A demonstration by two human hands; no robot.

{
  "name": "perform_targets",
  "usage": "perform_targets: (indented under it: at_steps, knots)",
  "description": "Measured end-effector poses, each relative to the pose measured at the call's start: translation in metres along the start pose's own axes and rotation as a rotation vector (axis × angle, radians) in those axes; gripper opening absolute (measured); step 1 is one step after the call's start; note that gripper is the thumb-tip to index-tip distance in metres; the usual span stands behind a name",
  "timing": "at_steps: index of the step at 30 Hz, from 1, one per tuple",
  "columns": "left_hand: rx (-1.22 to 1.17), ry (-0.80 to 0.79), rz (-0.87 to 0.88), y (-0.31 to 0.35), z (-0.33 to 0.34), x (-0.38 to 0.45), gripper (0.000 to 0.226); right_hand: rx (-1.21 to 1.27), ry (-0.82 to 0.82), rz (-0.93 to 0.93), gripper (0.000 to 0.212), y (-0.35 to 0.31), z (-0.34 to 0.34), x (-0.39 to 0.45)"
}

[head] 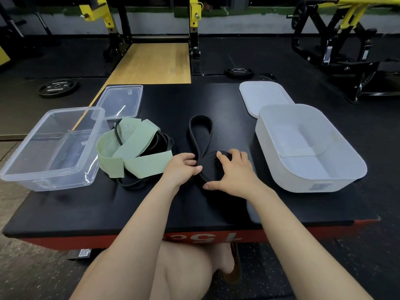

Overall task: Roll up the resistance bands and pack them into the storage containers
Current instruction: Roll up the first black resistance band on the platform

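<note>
Lying flat near the middle of a black padded platform (216, 100), a black resistance band (200, 135) is partly wound: its near end forms a tight flat coil, and the unwound part stretches away from the person as a long narrow loop. The right hand (231, 172) is spread over the coil, fingers curved around its far edge and thumb pressed against its near edge, gripping it. The left hand (184, 165) is just left of the coil, pinching the band between thumb and fingers where the loose loop meets the coil. Both bare forearms reach in from the bottom of the view.

Left of the hands sits a tangled heap of a wide pale green band (134, 152) and thinner black bands (160, 141), touching the left hand's side. Further left a clear plastic tub (52, 148) stands open, near the platform's left edge, with its clear lid (119, 100) lying flat behind it. Right of the coil, a white tub (309, 148) stands open, with a bare strip of platform between it and the right hand; its white lid (264, 96) lies behind it. Bare platform surface extends beyond the loop's far end and between the forearms and the near red edge (129, 240).
</note>
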State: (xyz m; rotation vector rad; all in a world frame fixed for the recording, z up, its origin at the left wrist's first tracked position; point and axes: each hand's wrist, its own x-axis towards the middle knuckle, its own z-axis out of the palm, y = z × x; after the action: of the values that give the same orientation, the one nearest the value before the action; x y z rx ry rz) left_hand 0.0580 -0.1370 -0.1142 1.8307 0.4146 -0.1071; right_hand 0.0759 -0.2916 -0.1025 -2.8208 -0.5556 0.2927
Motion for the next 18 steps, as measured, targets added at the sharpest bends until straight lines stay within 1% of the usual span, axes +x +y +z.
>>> perform_targets:
  at_steps: [4, 9, 13, 18]
  knots:
    - [0.025, 0.032, 0.003, 0.000, -0.001, 0.000, 0.039, 0.047, -0.096, -0.070, 0.105, 0.008, -0.009, 0.001]
    - [0.042, 0.034, 0.013, 0.004, -0.001, -0.004, 0.034, 0.019, -0.148, -0.109, 0.106, 0.009, -0.014, 0.006]
    - [0.069, 0.034, 0.006, 0.005, -0.001, -0.006, 0.032, 0.019, -0.174, -0.133, 0.106, 0.012, -0.016, 0.009]
    - [0.180, 0.049, 0.005, 0.005, 0.002, -0.002, 0.027, 0.029, -0.166, -0.136, 0.107, 0.014, -0.014, 0.009]
